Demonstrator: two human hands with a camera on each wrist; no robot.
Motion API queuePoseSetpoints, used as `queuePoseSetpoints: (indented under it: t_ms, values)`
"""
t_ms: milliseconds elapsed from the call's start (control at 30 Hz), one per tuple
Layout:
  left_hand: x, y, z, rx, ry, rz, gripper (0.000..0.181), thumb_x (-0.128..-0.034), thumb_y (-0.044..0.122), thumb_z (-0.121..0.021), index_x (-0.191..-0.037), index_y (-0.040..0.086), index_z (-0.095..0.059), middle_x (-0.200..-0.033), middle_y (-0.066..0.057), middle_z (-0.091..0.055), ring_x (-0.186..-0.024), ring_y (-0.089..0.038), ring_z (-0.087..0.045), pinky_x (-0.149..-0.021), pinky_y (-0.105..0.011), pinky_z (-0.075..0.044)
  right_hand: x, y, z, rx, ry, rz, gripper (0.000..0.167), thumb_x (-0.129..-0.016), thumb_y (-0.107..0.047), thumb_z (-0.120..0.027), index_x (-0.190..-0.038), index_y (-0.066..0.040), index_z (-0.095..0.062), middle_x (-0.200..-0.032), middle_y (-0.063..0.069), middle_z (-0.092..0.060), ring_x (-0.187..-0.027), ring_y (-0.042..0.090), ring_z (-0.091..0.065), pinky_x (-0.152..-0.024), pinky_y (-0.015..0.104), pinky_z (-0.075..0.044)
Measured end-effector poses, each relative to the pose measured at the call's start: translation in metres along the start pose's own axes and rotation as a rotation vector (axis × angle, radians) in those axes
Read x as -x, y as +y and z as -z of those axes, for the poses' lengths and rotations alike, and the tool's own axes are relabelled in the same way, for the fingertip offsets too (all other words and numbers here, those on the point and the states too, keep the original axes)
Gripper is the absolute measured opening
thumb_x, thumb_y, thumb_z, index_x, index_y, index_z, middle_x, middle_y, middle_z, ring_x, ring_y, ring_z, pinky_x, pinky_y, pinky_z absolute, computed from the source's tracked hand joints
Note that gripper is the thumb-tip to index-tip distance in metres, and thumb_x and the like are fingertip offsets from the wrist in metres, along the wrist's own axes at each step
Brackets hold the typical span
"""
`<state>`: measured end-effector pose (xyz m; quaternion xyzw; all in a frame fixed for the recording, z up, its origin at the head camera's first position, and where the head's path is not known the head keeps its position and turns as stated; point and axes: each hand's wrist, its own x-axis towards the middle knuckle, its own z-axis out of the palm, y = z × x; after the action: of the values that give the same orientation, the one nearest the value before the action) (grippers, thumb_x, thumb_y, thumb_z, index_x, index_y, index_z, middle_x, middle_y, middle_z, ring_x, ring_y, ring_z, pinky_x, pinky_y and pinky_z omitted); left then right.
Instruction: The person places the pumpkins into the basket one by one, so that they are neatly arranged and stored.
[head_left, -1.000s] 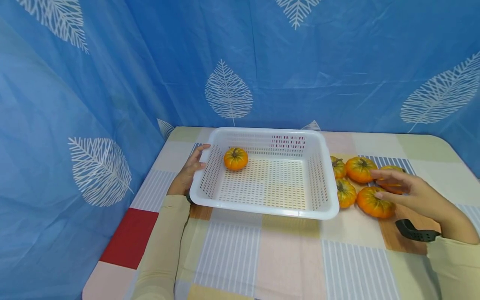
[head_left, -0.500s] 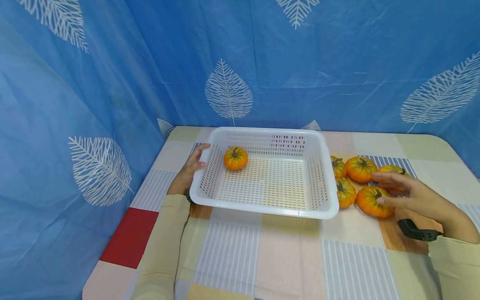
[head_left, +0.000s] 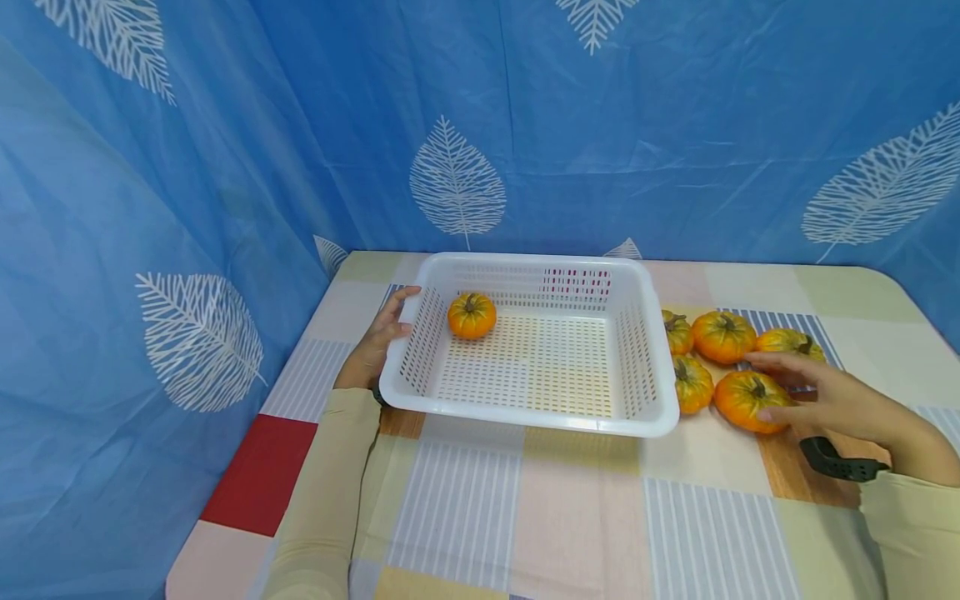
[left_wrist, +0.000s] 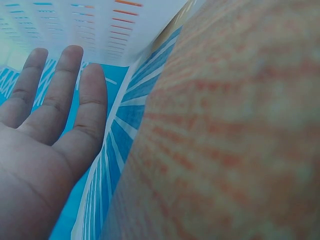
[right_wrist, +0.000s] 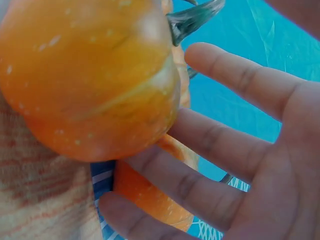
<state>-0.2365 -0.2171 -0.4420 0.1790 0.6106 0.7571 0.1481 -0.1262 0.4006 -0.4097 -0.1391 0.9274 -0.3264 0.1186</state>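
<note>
A white perforated plastic basket stands on the table with one small orange pumpkin inside, at its left. At the basket's left rim is my left hand; in the left wrist view its fingers are extended beside the basket wall. My right hand is spread around the right side of the nearest loose pumpkin, thumb in front. In the right wrist view its fingers reach behind that pumpkin, fairly straight. Whether they press on it is hard to tell.
Several more pumpkins lie right of the basket: one at the back, one beside the basket wall, one behind my right hand. A checked cloth covers the table. Blue leaf-patterned curtains hang behind and at the left.
My right hand has lowered slightly and moved a little right, settling closer around the nearest loose pumpkin; the pumpkin behind it shows more. The left hand and basket stay put.
</note>
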Motion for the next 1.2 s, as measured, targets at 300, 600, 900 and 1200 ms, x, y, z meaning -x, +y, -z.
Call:
queuePoseSetpoints:
  t_ms: [300, 600, 900, 1200]
  values:
    - [-0.001, 0.0, 0.001, 0.002, 0.005, 0.006, 0.061, -0.0885, 0.013, -0.052, -0.142, 0.042, -0.046, -0.172, -0.018, -0.022, -0.133, -0.039, -0.044, -0.096, -0.044, -0.06, 0.001, 0.011, -0.002, -0.017, -0.037, 0.061, 0.072, -0.089, -0.004, -0.084, -0.153, -0.02, -0.055, -0.147, 0.008, -0.053, -0.112, -0.019, -0.046, -0.081, 0.021, -0.053]
    - [-0.001, 0.001, 0.0, 0.005, 0.01, 0.01, 0.062, -0.0886, 0.014, -0.053, -0.143, 0.041, -0.045, -0.173, -0.017, -0.021, -0.134, -0.04, -0.043, -0.097, -0.045, -0.061, 0.0, 0.011, -0.003, -0.01, -0.059, 0.051, 0.073, -0.089, -0.005, -0.085, -0.153, -0.007, -0.052, -0.148, 0.029, -0.053, -0.111, -0.021, -0.043, -0.081, 0.02, -0.052]
    - [0.0, 0.001, 0.0, 0.012, 0.0, 0.008, 0.062, -0.0901, 0.014, -0.053, -0.144, 0.043, -0.045, -0.174, -0.017, -0.02, -0.135, -0.039, -0.042, -0.101, -0.049, -0.058, 0.0, 0.004, -0.003, 0.02, -0.076, 0.015, 0.075, -0.09, -0.009, -0.085, -0.152, 0.006, -0.046, -0.151, 0.041, -0.046, -0.117, -0.008, -0.053, -0.083, 0.02, -0.053]
    - [0.001, 0.001, 0.0, 0.023, -0.003, 0.006, 0.06, -0.0919, 0.013, -0.053, -0.143, 0.044, -0.046, -0.173, -0.015, -0.021, -0.135, -0.039, -0.042, -0.099, -0.047, -0.059, 0.004, -0.009, 0.002, 0.039, -0.051, -0.025, 0.079, -0.092, -0.012, -0.084, -0.154, 0.01, -0.038, -0.153, 0.047, -0.036, -0.128, 0.067, -0.045, -0.093, 0.082, -0.045]
